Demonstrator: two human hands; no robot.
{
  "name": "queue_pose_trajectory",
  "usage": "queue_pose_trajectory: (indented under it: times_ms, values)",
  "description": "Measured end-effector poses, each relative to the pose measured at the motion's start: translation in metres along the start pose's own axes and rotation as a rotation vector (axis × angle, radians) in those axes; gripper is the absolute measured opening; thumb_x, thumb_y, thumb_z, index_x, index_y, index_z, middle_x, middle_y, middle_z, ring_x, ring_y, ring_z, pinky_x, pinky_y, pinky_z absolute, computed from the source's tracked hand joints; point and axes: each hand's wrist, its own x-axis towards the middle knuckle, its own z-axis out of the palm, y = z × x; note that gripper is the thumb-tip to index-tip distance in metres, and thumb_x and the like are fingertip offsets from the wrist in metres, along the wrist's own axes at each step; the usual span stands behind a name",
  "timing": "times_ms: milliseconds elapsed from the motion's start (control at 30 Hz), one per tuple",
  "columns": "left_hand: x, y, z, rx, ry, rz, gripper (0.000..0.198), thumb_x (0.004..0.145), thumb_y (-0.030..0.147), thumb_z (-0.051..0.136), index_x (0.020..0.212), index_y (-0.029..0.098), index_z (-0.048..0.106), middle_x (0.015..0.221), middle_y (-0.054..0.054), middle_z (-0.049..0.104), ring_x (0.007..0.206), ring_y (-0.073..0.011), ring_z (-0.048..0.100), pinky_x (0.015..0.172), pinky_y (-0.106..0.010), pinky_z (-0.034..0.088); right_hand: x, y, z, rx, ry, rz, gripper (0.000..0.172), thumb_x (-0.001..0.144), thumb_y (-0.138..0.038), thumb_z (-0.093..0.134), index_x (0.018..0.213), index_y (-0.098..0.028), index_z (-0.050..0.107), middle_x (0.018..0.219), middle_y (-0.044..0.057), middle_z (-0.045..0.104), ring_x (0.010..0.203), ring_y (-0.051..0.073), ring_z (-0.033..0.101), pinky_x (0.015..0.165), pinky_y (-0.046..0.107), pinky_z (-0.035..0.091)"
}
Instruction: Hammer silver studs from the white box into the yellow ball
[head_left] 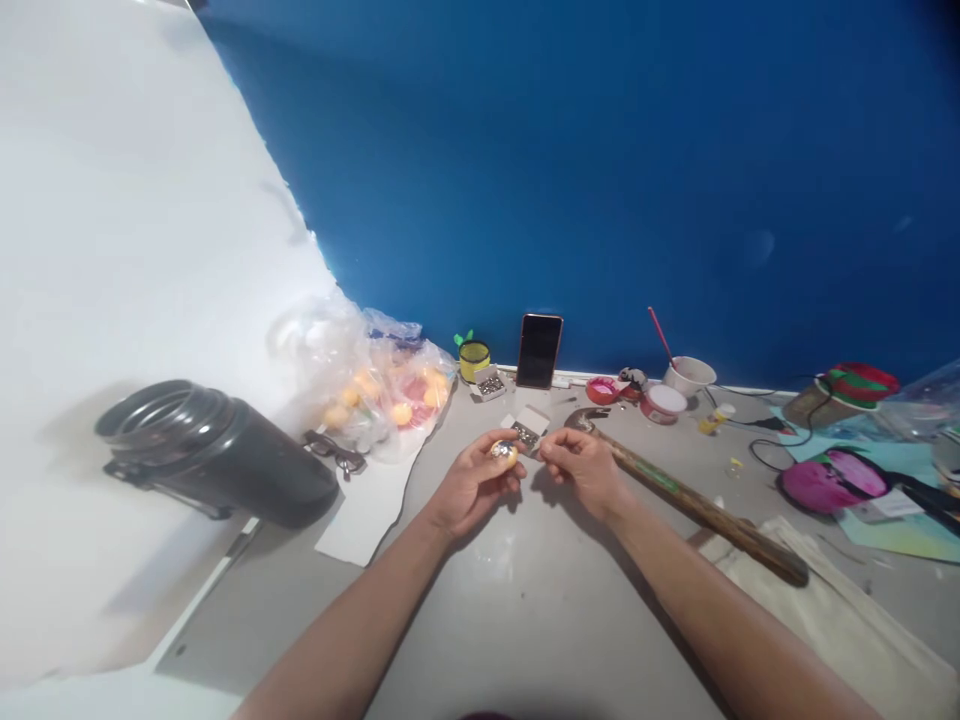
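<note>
My left hand (pixel 477 482) is closed around a small yellow ball (pixel 504 451) with shiny silver pieces on its upper side. Close to it, my right hand (pixel 579 468) is pinched, thumb against fingertips; whatever it grips is too small to make out. Just beyond both hands lies an open little box (pixel 527 428) full of small shiny metal pieces, partly covered by the fingers. A second such box (pixel 489 385) stands farther back. Beside my right hand and forearm lies a hammer (pixel 675 485) with a wooden handle, its head pointing toward the wall.
A dark flask (pixel 217 450), glasses (pixel 336 452) and plastic bags (pixel 390 385) with yellow balls are at left. A phone (pixel 539 350) leans by the blue wall. Rightward are a white cup (pixel 688 376), a pink-lidded jar (pixel 664 402), a pink pouch (pixel 832 480) and cloth (pixel 832 610).
</note>
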Motion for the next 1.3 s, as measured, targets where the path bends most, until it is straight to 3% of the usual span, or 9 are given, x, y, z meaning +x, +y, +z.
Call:
queue_pose_trajectory:
  times_ms: [67,200,367,467,567,700,1300]
  values:
    - [-0.001,0.000,-0.001,0.125,-0.006,0.041,0.039,0.077,0.023,0.084,0.113,0.018,0.070,0.115,-0.008,0.068,0.077,-0.0119,0.064,0.068,-0.025,0.049,0.000,0.003,0.000,0.092,-0.050,0.083,0.040,0.061,-0.049,0.094,0.071,-0.016,0.072,0.071,0.003,0.070,0.052,0.007,0.050,0.047,0.020,0.039]
    - [0.001,-0.004,-0.005,0.288,-0.027,0.110,0.041,0.075,0.024,0.087,0.109,0.019,0.066,0.102,-0.004,0.069,0.077,-0.0111,0.060,0.067,-0.024,0.046,-0.001,0.006,-0.001,0.177,-0.139,0.180,0.041,0.057,-0.043,0.097,0.077,-0.015,0.074,0.073,0.004,0.071,0.051,0.006,0.049,0.046,0.019,0.037]
    - [0.003,-0.013,-0.006,0.506,0.008,0.218,0.040,0.077,0.023,0.081,0.108,0.021,0.057,0.113,-0.005,0.067,0.091,-0.0157,0.063,0.079,-0.027,0.049,-0.002,0.008,-0.002,0.179,-0.206,0.203,0.038,0.060,-0.039,0.097,0.080,-0.016,0.074,0.074,0.003,0.072,0.049,0.005,0.048,0.047,0.019,0.037]
    - [0.002,-0.014,-0.003,0.645,0.008,0.221,0.042,0.080,0.023,0.077,0.116,0.020,0.057,0.106,-0.004,0.066,0.091,-0.0168,0.062,0.080,-0.028,0.049,-0.003,0.011,0.000,0.154,-0.231,0.200,0.036,0.062,-0.040,0.096,0.078,-0.016,0.074,0.073,0.003,0.072,0.050,0.006,0.050,0.047,0.019,0.037]
    - [0.000,-0.012,0.000,0.741,0.003,0.229,0.032,0.082,0.024,0.072,0.110,0.018,0.059,0.096,-0.002,0.063,0.084,-0.0154,0.058,0.074,-0.027,0.047,-0.004,0.014,0.001,0.119,-0.230,0.195,0.035,0.061,-0.040,0.096,0.075,-0.015,0.075,0.071,0.002,0.070,0.052,0.007,0.051,0.048,0.020,0.037]
    - [-0.002,-0.012,0.002,0.772,0.008,0.232,0.028,0.083,0.025,0.070,0.106,0.019,0.055,0.091,0.000,0.058,0.075,-0.0126,0.053,0.066,-0.025,0.045,-0.004,0.016,0.003,0.091,-0.226,0.185,0.033,0.061,-0.039,0.095,0.076,-0.016,0.076,0.071,0.003,0.070,0.053,0.007,0.051,0.050,0.021,0.036]
    - [-0.004,-0.015,0.005,0.753,0.019,0.164,0.024,0.079,0.023,0.070,0.094,0.020,0.052,0.077,0.003,0.061,0.068,-0.0117,0.056,0.062,-0.023,0.043,-0.005,0.019,0.005,0.053,-0.229,0.165,0.030,0.063,-0.038,0.093,0.074,-0.016,0.076,0.069,0.003,0.071,0.053,0.008,0.049,0.050,0.022,0.036]
